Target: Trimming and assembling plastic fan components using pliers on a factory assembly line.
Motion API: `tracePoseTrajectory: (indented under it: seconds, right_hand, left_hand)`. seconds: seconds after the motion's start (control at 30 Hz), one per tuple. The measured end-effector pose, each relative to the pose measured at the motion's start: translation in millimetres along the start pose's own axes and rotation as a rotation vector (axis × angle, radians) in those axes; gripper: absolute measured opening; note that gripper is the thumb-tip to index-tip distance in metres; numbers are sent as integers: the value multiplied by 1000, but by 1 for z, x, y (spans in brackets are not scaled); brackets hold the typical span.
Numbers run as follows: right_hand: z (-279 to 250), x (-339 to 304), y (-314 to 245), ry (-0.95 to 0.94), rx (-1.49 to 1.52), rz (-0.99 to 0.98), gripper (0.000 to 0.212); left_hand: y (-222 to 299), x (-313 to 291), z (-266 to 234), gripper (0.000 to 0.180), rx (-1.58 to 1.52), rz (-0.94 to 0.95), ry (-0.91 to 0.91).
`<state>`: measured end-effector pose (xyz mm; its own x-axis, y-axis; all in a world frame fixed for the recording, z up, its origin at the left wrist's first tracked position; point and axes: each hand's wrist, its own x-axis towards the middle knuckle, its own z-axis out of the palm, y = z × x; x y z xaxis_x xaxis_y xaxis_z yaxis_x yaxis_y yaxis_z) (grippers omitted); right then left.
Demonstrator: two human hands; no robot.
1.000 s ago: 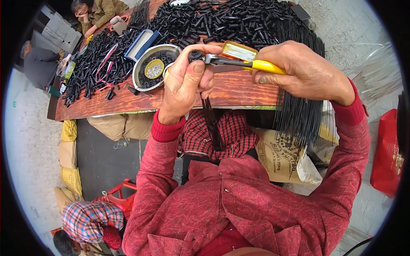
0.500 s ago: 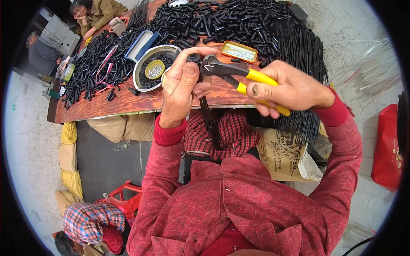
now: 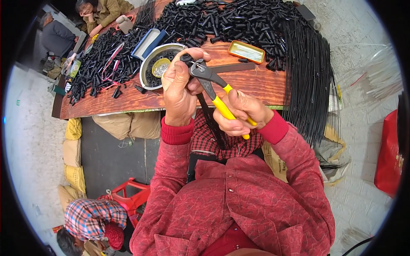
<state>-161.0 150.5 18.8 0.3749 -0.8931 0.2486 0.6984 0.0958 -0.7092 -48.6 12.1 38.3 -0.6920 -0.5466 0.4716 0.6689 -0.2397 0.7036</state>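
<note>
My left hand (image 3: 180,87), raised over the near edge of the table, pinches a black plastic piece (image 3: 186,58) between thumb and fingers. Long dark strands (image 3: 210,123) hang below that hand toward my lap. In my right hand (image 3: 245,112) is a pair of yellow-handled end-cutting pliers (image 3: 223,106), its grips spread somewhat apart. The dark jaws meet the black piece at my left fingertips, where a short bit of silvery wire shows. Whether the jaws are closed on the wire is too small to make out.
A heap of black plastic tubes (image 3: 239,25) covers the back of the wooden table (image 3: 265,83). Long black rods (image 3: 305,77) overhang its right side. Near my hands are a metal bowl (image 3: 143,79), an orange tin (image 3: 246,58) and a flat grey strip (image 3: 234,68). Other people sit at the left.
My right hand has come down and left, closer to my body, swinging the plier handles to a steeper angle. The jaws stay at the black piece; the grey strip is now in plain sight.
</note>
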Motion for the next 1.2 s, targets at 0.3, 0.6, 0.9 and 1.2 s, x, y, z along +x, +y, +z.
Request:
tracePoseTrajectory:
  seconds: [0.3,0.6,0.9,1.2]
  right_hand:
    - [-8,-4,-4,0,209,81,55]
    - [58,-14,-91,707,-994,400,43]
    - [68,-23,-106,453,-2267,-229,35]
    - [35,-41,-83,541,-335,481,67]
  left_hand:
    - [-2,-4,-8,42,-104,-21,-15]
    - [-2,1,-7,38,-124,-42,-1]
    - [-1,2,1,37,-55,-42,38]
    - [-1,0,6,38,-46,-45,-106]
